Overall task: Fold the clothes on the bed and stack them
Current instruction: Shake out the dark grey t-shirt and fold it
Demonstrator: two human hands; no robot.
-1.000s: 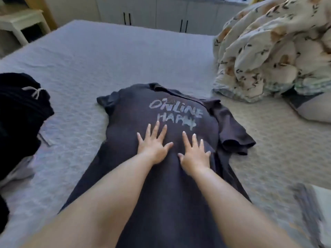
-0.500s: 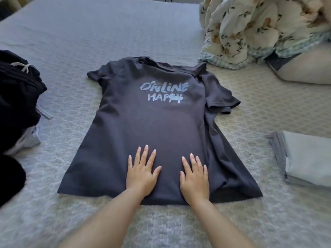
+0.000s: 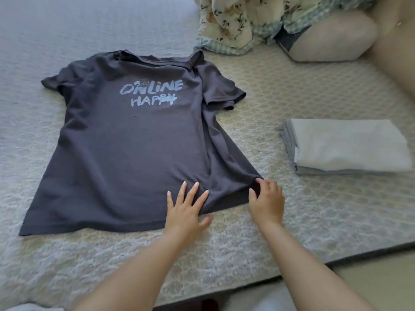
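T-shirt [image 3: 125, 140] flat on bed [image 3: 292, 90] | left hand [image 3: 186, 212] presses hem | right hand [image 3: 267, 200] pinches corner

— What's the T-shirt [image 3: 125, 153] like?
— Soft matt dark cloth, chalky cracked lettering. My bed cover [image 3: 292, 90] looks rough and woven.
— At three o'clock?
— Smooth pale folded cloth [image 3: 350, 147].

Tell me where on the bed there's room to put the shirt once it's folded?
Bare patterned bedspread lies between the dark grey printed T-shirt and the folded pale grey stack, and in front of that stack toward the bed's edge. More lies left of the shirt and beyond its collar. The far right is crowded: a floral quilt and beige pillow.
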